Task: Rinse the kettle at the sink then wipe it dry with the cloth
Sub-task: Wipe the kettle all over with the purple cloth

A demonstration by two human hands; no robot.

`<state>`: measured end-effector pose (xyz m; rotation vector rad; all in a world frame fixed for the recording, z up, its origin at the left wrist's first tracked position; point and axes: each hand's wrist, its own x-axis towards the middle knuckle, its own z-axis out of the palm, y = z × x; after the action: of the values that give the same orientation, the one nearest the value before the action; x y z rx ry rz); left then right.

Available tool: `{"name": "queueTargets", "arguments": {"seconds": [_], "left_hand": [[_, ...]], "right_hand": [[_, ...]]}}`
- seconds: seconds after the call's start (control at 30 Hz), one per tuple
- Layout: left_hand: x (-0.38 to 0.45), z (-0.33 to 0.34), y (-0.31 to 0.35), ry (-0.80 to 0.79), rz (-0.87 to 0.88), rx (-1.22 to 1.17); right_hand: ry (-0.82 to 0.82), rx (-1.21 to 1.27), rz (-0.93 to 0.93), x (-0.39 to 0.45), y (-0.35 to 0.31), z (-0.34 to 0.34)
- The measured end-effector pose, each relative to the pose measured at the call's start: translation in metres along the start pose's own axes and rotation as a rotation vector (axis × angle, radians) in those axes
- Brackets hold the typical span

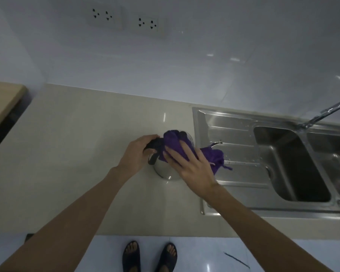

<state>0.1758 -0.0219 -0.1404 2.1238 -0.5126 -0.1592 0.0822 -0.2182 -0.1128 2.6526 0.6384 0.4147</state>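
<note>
A steel kettle [165, 170] with a black handle stands on the beige counter, just left of the sink's drainboard. My left hand [138, 152] is closed around the black handle. A purple cloth [174, 143] is draped over the kettle's top and right side, its loose end hanging onto the drainboard. My right hand [192, 163] lies flat on the cloth with fingers spread, pressing it against the kettle. Most of the kettle's body is hidden under the cloth and hands.
A steel double sink [287, 163] with a drainboard [234, 132] fills the right side, the faucet [322, 112] reaching over it. A wooden board [2, 103] sits at the far left. Wall sockets [126, 20] are above the counter [77, 154].
</note>
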Motion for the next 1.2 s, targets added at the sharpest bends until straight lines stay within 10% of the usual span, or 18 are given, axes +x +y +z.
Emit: {"name": "queueTargets", "arguments": {"seconds": [0.3, 0.43, 0.57, 0.77, 1.2], "left_hand": [[0.003, 0.002, 0.002, 0.014, -0.064, -0.001], [0.002, 0.0, 0.01, 0.018, -0.047, 0.016], [0.002, -0.001, 0.012, 0.012, -0.043, 0.047], [0.003, -0.005, 0.013, -0.023, 0.0, 0.053], [-0.007, -0.025, 0.015, -0.257, 0.031, 0.171]], "right_hand": [[-0.417, 0.26, 0.083, 0.084, 0.042, -0.054], [-0.607, 0.907, 0.323, 0.115, 0.081, -0.042], [-0.38, 1.308, 0.786, 0.097, 0.076, -0.007], [0.122, 0.928, 0.925, 0.013, -0.02, 0.016], [0.106, 0.122, -0.038, -0.023, -0.01, 0.034]]}}
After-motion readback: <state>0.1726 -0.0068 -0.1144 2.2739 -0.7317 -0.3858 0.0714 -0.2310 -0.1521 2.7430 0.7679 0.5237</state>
